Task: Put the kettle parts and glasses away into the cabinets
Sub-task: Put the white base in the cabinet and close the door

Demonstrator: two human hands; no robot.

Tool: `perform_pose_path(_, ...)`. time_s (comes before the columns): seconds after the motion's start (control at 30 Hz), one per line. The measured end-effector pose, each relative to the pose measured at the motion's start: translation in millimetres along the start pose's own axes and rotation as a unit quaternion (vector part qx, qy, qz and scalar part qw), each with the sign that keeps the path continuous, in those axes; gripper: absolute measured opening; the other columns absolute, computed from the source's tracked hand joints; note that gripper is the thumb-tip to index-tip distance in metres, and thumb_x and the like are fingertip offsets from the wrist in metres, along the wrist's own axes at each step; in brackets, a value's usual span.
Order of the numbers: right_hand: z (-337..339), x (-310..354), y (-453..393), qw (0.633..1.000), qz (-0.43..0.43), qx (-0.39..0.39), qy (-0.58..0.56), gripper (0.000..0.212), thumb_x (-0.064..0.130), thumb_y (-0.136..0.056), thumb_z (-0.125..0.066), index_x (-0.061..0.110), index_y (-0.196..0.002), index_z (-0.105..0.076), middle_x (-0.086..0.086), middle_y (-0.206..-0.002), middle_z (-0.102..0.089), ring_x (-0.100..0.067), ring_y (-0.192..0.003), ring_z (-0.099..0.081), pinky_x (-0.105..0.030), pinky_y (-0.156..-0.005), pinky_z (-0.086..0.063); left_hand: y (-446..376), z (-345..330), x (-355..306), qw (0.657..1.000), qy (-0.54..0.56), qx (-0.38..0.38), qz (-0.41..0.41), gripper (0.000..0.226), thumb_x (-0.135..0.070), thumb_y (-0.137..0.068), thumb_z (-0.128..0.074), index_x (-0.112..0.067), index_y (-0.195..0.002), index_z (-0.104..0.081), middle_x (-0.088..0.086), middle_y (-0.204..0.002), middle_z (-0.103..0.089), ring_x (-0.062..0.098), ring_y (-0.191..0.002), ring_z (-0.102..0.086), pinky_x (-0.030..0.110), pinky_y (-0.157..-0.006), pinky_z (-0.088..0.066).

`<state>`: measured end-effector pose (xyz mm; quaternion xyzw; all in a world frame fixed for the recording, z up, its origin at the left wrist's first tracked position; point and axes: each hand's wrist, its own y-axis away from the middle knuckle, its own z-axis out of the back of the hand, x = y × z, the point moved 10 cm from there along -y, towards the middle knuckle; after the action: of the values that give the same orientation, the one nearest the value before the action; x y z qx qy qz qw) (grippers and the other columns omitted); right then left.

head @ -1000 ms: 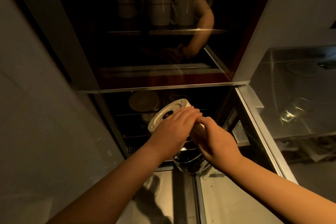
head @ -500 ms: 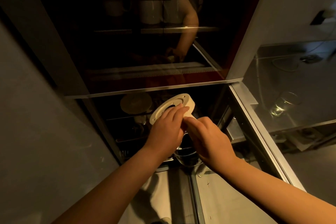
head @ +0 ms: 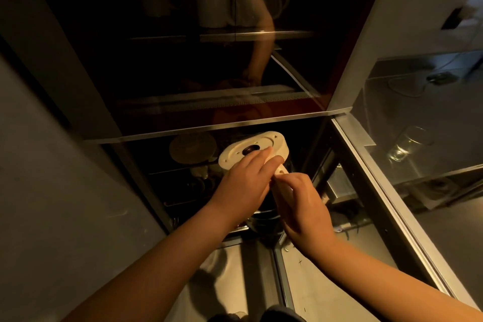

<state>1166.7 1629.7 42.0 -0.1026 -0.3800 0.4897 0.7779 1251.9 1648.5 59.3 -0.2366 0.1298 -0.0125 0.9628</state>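
Note:
I hold a kettle upside down in front of the open lower cabinet, its round cream base tilted up toward me. My left hand lies over the base and side of the kettle. My right hand grips its cream handle from the right. The glass body hangs below my hands, mostly hidden. A clear glass lies on the steel counter to the right. A round lid-like disc sits inside the cabinet behind the kettle.
Above the lower opening a dark glass door shows white mugs on a shelf and the reflection of my arm. A grey wall panel stands at the left. A cable lies at the far right of the counter.
Both hands have shifted the kettle slightly to the right and tilted its base more toward me. My left fingers have slid further over the base.

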Motion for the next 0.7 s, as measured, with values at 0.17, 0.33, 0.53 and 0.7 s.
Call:
perform_pose_path(0.17, -7, -9, -1, 0.998, -0.003, -0.05, -0.044, 0.046, 0.015, -0.084, -0.051, 0.021, -0.127, -0.035, -0.003, -0.115, -0.043, -0.012, -0.095, -0.051, -0.026, -0.069, -0.048, -9, -4, 0, 0.998, -0.048, 0.017, -0.048, 0.048, -0.011, -0.078, -0.073, -0.009, -0.123, -0.057, 0.019, -0.13, -0.056, 0.034, -0.119, -0.055, 0.041, -0.087, -0.052)
perform_pose_path(0.33, -21, -18, -3, 0.998, -0.005, -0.057, -0.028, 0.046, 0.012, -0.084, -0.053, 0.023, -0.125, -0.034, -0.002, -0.115, -0.039, -0.015, -0.094, -0.05, -0.03, -0.064, -0.051, -13, -14, 8, 0.995, -0.068, 0.038, -0.068, 0.051, -0.012, -0.075, -0.077, -0.009, -0.121, -0.055, 0.021, -0.129, -0.056, 0.036, -0.118, -0.056, 0.044, -0.086, -0.052)
perform_pose_path(0.53, -30, -29, -2, 0.997, -0.012, -0.074, -0.034, 0.059, -0.003, -0.077, -0.064, 0.022, -0.124, -0.036, -0.011, -0.115, -0.044, -0.016, -0.098, -0.047, -0.033, -0.066, -0.051, -15, -22, 10, 0.991, -0.088, 0.036, -0.091, 0.045, -0.013, -0.079, -0.073, -0.007, -0.121, -0.056, 0.025, -0.128, -0.056, 0.038, -0.118, -0.055, 0.045, -0.096, -0.046)
perform_pose_path(0.7, -35, -36, -2, 0.995, -0.005, -0.091, -0.048, 0.067, -0.011, -0.071, -0.067, 0.022, -0.121, -0.036, -0.004, -0.116, -0.038, -0.021, -0.101, -0.048, -0.036, -0.07, -0.052, -18, -27, 11, 0.989, -0.102, 0.037, -0.097, 0.042, -0.011, -0.08, -0.067, -0.005, -0.12, -0.056, 0.028, -0.128, -0.054, 0.041, -0.118, -0.054, 0.046, -0.095, -0.046)
